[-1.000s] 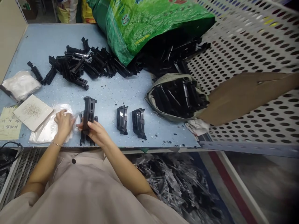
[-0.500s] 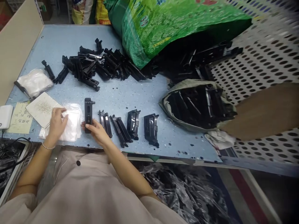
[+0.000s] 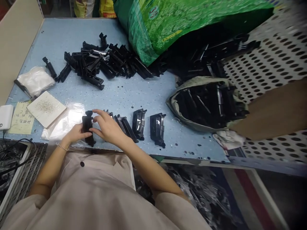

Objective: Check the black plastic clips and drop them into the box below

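Observation:
A long black plastic part point(image 3: 87, 127) stands nearly upright between my hands at the table's front edge. My left hand point(image 3: 77, 133) grips its lower left side, thumb across the front. From the right, my right hand point(image 3: 105, 125) holds its edge between thumb and fingertips, near the top and middle. Clear plastic bags point(image 3: 72, 119) lie flat just beyond my left hand. To the right, similar black parts stand in a row, one partly covered by my right hand; a wrapped-looking shiny black part point(image 3: 157, 127) ends the row.
A heap of black parts point(image 3: 96, 62) lies at the back, beside a green sack point(image 3: 153, 28) spilling more. A grey cloth bag point(image 3: 175, 107) of parts sits right. White tile with tiny bits point(image 3: 46, 108), yellow note point(image 3: 23, 119) and white box point(image 3: 6, 117) lie left.
My left hand has moved right, off the plastic bags, and taken hold of the black plastic part. My right hand has shifted up along the part's right side; the part is turned.

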`<state>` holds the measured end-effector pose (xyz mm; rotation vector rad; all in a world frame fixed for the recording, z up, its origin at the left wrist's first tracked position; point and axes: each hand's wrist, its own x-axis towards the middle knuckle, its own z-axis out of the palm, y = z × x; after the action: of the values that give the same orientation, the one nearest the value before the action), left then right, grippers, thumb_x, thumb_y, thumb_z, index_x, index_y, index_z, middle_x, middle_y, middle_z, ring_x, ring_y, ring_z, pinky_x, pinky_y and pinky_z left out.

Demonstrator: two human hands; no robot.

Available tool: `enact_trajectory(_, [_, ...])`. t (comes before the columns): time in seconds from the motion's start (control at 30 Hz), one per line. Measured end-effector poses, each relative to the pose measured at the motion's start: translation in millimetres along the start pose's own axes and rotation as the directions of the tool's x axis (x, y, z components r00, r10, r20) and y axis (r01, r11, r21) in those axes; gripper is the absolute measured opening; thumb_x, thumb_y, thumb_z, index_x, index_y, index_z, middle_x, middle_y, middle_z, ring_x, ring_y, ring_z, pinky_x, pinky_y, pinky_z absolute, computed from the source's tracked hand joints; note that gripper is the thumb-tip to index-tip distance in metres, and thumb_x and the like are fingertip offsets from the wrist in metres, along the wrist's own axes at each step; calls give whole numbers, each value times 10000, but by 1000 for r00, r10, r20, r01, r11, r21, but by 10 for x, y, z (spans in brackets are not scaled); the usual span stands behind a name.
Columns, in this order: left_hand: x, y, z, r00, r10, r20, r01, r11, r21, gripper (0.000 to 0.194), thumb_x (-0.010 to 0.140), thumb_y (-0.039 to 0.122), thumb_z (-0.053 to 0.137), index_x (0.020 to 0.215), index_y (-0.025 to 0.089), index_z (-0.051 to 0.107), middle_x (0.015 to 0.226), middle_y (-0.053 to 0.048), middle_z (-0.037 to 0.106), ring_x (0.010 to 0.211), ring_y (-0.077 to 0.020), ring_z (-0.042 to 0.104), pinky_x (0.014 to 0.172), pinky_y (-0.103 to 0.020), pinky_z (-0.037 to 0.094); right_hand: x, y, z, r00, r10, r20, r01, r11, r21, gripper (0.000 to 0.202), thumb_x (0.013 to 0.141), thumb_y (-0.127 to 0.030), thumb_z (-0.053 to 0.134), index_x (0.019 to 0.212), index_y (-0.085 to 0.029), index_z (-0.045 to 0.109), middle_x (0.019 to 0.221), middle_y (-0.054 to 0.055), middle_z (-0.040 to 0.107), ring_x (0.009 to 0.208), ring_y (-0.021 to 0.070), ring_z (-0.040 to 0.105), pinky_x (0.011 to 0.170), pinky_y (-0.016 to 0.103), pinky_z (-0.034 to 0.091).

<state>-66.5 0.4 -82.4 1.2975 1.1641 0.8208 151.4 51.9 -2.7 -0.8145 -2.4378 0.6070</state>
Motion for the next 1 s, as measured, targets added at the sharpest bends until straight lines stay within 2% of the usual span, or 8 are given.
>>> enact_trajectory(0.1, [-2, -7, 31, 1000, 9, 18, -10, 999, 48, 498, 765, 454, 774, 1157, 164, 676, 1037, -87, 721, 936, -289, 675, 802, -366, 525, 83, -53, -80, 998, -67, 4, 67, 998, 3, 262, 943, -279, 571, 1179, -169, 545, 1422, 211, 489, 1339, 330, 465, 1034, 540, 456])
enact_trajectory(0.2, [15, 29, 68, 999, 54, -1, -53, 983, 175, 537, 714, 438, 808, 1159, 170, 670, 1094, -106, 714, 1015, -335, 657, 849, -416, 526, 191, -92, -116, 958, -222, 182, 231, 972, -30, 362, 895, -120, 541, 1248, -195, 565, 1467, 158, 484, 1459, 330, 331, 1149, 595, 316])
enact_trajectory(0.3, [34, 78, 109, 995, 97, -13, -90, 961, 261, 569, 650, 446, 836, 1126, 177, 677, 1140, -127, 704, 1075, -376, 636, 895, -471, 518, 281, -74, -133, 907, -254, 335, 310, 942, -125, 343, 890, -34, 485, 1149, -207, 629, 1248, 124, 631, 1364, 301, 453, 1171, 606, 269])
enact_trajectory(0.47, [15, 138, 88, 991, 76, 110, -68, 995, -71, 543, 758, 460, 753, 1207, 183, 627, 1002, -97, 729, 836, -264, 695, 781, -390, 550, 243, -22, -171, 942, -195, 274, 260, 938, -228, 313, 939, -63, 446, 1174, -185, 614, 1333, 155, 577, 1349, 304, 458, 1108, 568, 379])
enact_trajectory(0.63, [-26, 179, 2, 937, -73, 342, 150, 967, -206, 554, 801, 636, 632, 924, 108, 746, 714, -112, 709, 565, -229, 641, 553, -339, 490, 119, 58, -87, 932, -253, 258, 295, 946, -138, 439, 971, -60, 370, 1314, -269, 546, 1356, 78, 586, 1367, 257, 463, 1194, 575, 282])
enact_trajectory(0.77, [33, 180, 28, 995, -68, 72, 94, 881, -465, 744, 809, 773, 537, 1161, 142, 715, 971, -138, 748, 813, -269, 711, 758, -392, 553, 3, 229, -70, 963, 7, 268, 30, 991, -133, 319, 920, -129, 508, 1221, -171, 605, 1191, 149, 628, 1038, 277, 635, 983, 499, 493])
enact_trajectory(0.87, [108, 169, 7, 972, -56, -229, -110, 752, -650, 796, 845, 808, 419, 1239, 162, 664, 1127, -151, 707, 1039, -268, 676, 904, -402, 533, -157, 229, -67, 942, 210, 261, -258, 952, 167, 440, 795, -226, 692, 1220, -151, 608, 1171, 134, 622, 926, 260, 652, 826, 419, 539])
enact_trajectory(1.0, [126, 172, -85, 952, -115, -283, -144, 649, -747, 765, 878, 782, 375, 1218, 157, 657, 1099, -153, 696, 965, -247, 672, 862, -401, 536, -343, -47, 243, 870, 177, 460, -481, 507, 715, 441, 730, -339, 782, 1125, -188, 658, 1081, 46, 650, 895, 203, 657, 792, 336, 524])
